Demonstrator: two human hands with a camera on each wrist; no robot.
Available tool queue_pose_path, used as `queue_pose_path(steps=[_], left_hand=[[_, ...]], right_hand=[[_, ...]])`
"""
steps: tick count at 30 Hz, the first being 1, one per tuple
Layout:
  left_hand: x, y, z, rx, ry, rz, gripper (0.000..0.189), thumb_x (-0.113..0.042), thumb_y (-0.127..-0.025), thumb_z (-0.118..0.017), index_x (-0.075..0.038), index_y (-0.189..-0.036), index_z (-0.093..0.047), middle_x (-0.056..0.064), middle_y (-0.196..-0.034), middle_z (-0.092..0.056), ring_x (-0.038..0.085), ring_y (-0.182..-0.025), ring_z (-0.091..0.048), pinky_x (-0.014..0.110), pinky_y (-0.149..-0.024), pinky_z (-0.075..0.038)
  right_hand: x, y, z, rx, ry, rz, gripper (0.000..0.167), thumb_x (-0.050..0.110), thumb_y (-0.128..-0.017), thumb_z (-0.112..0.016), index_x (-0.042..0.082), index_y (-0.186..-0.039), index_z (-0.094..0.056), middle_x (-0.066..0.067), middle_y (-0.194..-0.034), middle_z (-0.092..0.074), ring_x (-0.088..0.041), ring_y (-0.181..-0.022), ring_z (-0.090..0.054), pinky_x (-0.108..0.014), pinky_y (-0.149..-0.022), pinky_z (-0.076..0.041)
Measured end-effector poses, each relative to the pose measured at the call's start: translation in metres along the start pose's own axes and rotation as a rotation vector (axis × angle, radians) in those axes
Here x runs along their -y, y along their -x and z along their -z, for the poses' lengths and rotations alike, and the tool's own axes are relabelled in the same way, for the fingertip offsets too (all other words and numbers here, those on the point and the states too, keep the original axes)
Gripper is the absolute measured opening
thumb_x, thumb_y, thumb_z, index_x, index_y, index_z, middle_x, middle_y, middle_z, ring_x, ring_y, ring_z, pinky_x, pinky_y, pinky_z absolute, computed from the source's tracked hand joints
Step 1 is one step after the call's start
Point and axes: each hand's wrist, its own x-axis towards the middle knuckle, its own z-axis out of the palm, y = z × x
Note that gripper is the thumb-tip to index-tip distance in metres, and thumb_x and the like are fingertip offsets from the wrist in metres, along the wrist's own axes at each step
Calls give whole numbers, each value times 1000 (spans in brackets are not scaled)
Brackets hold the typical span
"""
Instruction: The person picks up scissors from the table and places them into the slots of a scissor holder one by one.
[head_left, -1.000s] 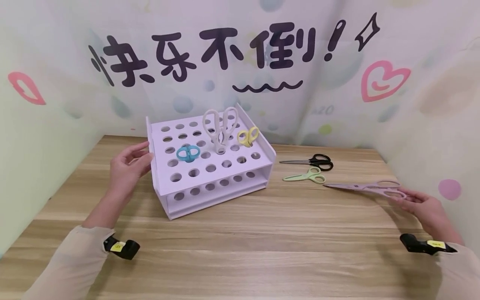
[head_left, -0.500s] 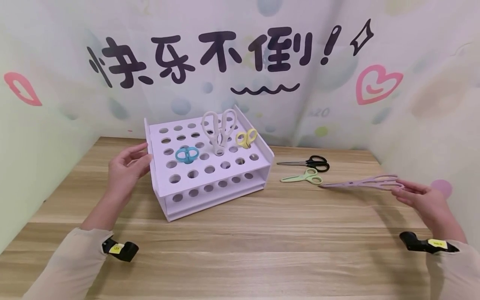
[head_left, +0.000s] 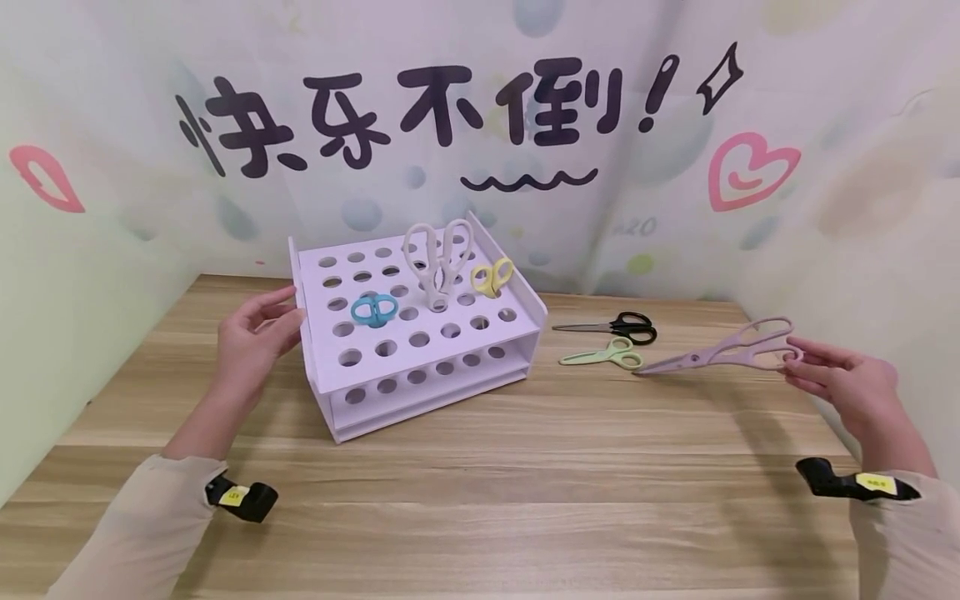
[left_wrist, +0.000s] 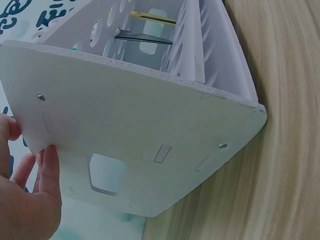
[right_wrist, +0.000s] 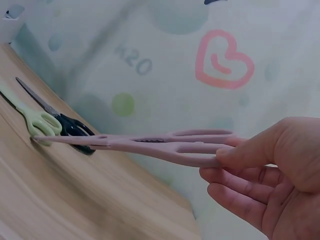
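Observation:
My right hand [head_left: 851, 387] pinches a pair of mauve scissors [head_left: 712, 354] by one handle loop, thumb over fingers, as the right wrist view shows up close. The handles are raised, and the tip points left, right by the green scissors [head_left: 603, 355]. My left hand [head_left: 255, 333] touches the outer side panel of a white rack [head_left: 420, 354] with round holes, its fingers extended against the panel [left_wrist: 110, 115]. In the rack's holes stand blue-handled scissors [head_left: 374, 311], large white scissors [head_left: 438, 267] and small yellow scissors [head_left: 492, 277].
Black-handled scissors [head_left: 630, 328] lie on the wooden table [head_left: 525, 500] behind the green pair, right of the rack. A printed cloth [head_left: 637, 208] hangs behind, and pale walls close in both sides. Each wrist wears a small black camera [head_left: 243, 497].
The right hand has lifted the mauve scissors' handles and turned them, so both loops show broadly now. The left hand stays at the rack. The head view has shifted slightly.

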Motion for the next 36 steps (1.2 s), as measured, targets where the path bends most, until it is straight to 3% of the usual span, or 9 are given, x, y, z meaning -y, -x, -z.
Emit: queue_pose_path(steps=[7,11,14,18,21,30,36], left_hand=[[1,0,1,2,0,3,35,-2,-82,-67,-5,-116,-61,4,-92,-52,6,-75,-61,18,-71,-55],[1,0,0,-1,16,1,35,0,-82,-66,-4,-116,-61,4,-91,-53,6,-74,-61,18,-71,-55],[1,0,-1,-6,23,6,35,0,-82,-66,-4,-116,-60,5,-91,-52,6,-74,-61,19,-71,-55],[1,1,-1,-8,15,15,37,-1,-82,-67,-3,-118,-59,5,-92,-52,6,-74,-61,18,-71,-55],[1,2,-1,-11,-1,18,39,-2,-82,-67,-2,-120,-58,5,-92,-52,6,-75,-60,18,-72,-54],[-1,1,-2,-6,5,-2,38,0,-81,-66,-2,-118,-59,5,-92,-53,7,-74,-60,18,-71,-55],[0,1,-1,-9,21,-9,36,1,-81,-66,-3,-116,-60,3,-90,-56,6,-73,-60,18,-70,-55]], right_hand=[[9,-2,-15,-49,123,26,24,3,-76,-73,24,-89,-74,6,-81,-68,-7,-74,-66,-20,-65,-57],[15,-1,-28,-112,281,29,22,16,-74,-76,32,-89,-73,13,-78,-68,-1,-73,-65,-15,-64,-55],[20,0,-37,-123,317,38,21,20,-73,-77,34,-88,-72,14,-77,-68,0,-73,-65,-13,-64,-54],[23,2,-46,-78,176,73,21,10,-75,-75,27,-86,-73,7,-80,-69,-4,-74,-65,-16,-66,-55],[24,3,-52,-47,135,112,22,5,-77,-72,24,-88,-73,5,-82,-69,-4,-75,-65,-16,-66,-55],[35,6,-67,33,237,222,27,-2,-80,-67,21,-93,-73,6,-80,-68,-2,-73,-64,-14,-65,-55],[43,11,-82,27,462,267,30,4,-82,-67,28,-100,-71,11,-81,-66,2,-76,-62,-10,-66,-53]])
